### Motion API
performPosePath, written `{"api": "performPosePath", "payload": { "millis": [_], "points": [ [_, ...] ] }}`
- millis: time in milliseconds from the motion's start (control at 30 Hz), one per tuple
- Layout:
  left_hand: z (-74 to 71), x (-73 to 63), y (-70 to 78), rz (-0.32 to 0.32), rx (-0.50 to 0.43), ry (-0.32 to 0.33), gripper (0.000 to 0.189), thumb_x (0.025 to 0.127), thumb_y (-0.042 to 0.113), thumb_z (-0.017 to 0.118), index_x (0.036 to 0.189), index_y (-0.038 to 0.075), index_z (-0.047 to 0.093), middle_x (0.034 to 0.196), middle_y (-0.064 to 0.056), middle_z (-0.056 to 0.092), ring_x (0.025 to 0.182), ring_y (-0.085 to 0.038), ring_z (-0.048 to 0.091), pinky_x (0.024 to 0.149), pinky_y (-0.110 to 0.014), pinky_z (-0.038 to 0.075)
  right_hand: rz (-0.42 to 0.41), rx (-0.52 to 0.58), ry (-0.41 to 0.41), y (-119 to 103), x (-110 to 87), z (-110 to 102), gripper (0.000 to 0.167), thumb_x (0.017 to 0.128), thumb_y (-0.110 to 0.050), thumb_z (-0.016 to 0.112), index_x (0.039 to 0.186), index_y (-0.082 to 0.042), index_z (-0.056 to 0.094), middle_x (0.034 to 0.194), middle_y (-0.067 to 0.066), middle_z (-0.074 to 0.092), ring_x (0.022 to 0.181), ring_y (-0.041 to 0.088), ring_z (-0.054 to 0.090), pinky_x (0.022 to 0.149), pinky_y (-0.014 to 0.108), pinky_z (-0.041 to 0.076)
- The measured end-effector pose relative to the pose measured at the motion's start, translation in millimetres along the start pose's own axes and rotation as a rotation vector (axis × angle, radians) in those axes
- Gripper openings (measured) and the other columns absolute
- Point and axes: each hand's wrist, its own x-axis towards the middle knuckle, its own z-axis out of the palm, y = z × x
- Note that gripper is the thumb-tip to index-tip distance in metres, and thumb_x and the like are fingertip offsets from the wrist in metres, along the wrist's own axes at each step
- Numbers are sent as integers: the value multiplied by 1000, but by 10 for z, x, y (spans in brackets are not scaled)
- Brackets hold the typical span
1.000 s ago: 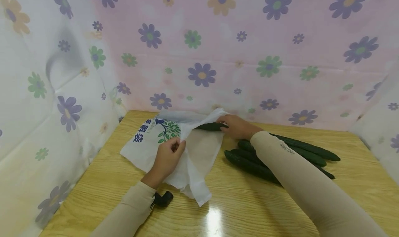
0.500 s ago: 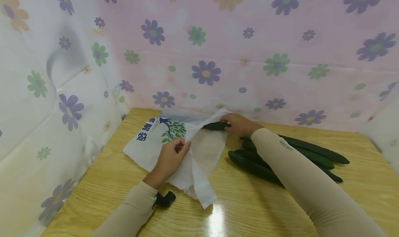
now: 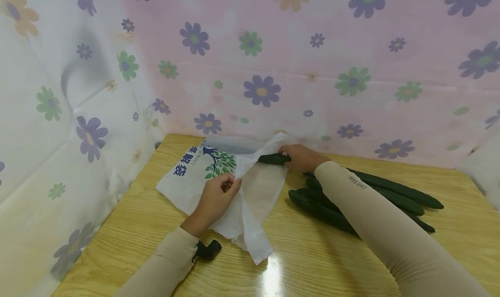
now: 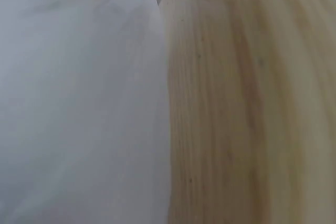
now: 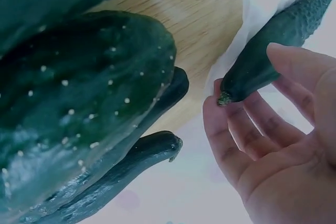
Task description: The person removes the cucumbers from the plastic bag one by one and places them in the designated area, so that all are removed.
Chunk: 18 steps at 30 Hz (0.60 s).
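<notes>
A white plastic bag with a printed tree and blue characters lies on the table, its mouth toward the right. At the mouth's near edge, my left hand pinches the plastic between thumb and fingers. My right hand holds the end of a dark green cucumber, whose other end is hidden inside the bag. In the right wrist view, the thumb lies over this cucumber and the fingers curl beneath it. Only the bag and wood show in the left wrist view.
Several more cucumbers lie in a pile on the wooden table, partly under my right forearm. A black object is by my left wrist. Flowered sheets stand behind and at both sides.
The head view has shifted slightly, moving the scene rightward. A bit less of the held cucumber shows outside the bag. Both hands keep their hold.
</notes>
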Motion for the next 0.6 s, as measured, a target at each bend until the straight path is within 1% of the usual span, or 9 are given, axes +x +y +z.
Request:
{"api": "performPosePath", "payload": {
  "millis": [100, 200, 300, 400, 467, 533, 600],
  "points": [
    [3, 1, 0, -12, 1, 0, 20, 99, 22, 63, 81, 11, 64, 68, 1, 56, 62, -12, 50, 55, -20, 41, 6, -12, -20, -9, -9, -6, 42, 100, -10, 57, 140, -3, 50, 142, 21, 55, 131, 39, 52, 107, 53, 43],
    [-3, 0, 13, -19, -2, 0, 20, 99, 22, 63, 82, 11, 63, 69, 0, 55, 63, -13, 50, 55, -21, 41, 14, -4, -50, -27, -23, -20, 42, 101, -11, 55, 142, -1, 48, 145, 22, 52, 135, 40, 49, 109, 54, 41],
    [-9, -1, 26, -19, -3, 2, 21, 99, 21, 63, 81, 11, 63, 69, 0, 55, 63, -13, 49, 55, -21, 41, 14, 13, -78, -32, -38, -30, 44, 103, -13, 52, 145, 0, 44, 149, 22, 47, 138, 40, 45, 111, 54, 40],
    [-5, -4, 28, -7, 6, 6, 21, 99, 21, 63, 80, 10, 62, 68, 0, 55, 62, -12, 49, 55, -21, 41, 14, 37, -93, -33, -69, -27, 46, 105, -16, 49, 147, 0, 42, 150, 21, 45, 138, 39, 46, 110, 54, 41],
    [-4, -4, 28, -1, 13, 9, 22, 99, 21, 63, 79, 11, 62, 68, 1, 55, 62, -11, 49, 55, -21, 41, 25, 73, -101, -43, -101, -27, 46, 106, -18, 47, 148, -1, 40, 150, 21, 45, 137, 39, 47, 108, 54, 42],
    [-6, -5, 28, 2, 17, 11, 22, 98, 22, 63, 79, 11, 62, 68, 1, 55, 62, -11, 49, 55, -21, 41, 44, 116, -110, -71, -130, -27, 46, 107, -21, 43, 149, -2, 38, 148, 21, 48, 133, 36, 51, 103, 51, 45],
    [-8, -7, 28, -2, 19, 13, 23, 99, 22, 63, 79, 11, 62, 68, 1, 55, 62, -12, 49, 55, -21, 41, 77, 186, -137, -114, -156, -33, 46, 108, -22, 39, 149, -2, 35, 140, 21, 54, 117, 34, 59, 94, 48, 47]
  ]
}}
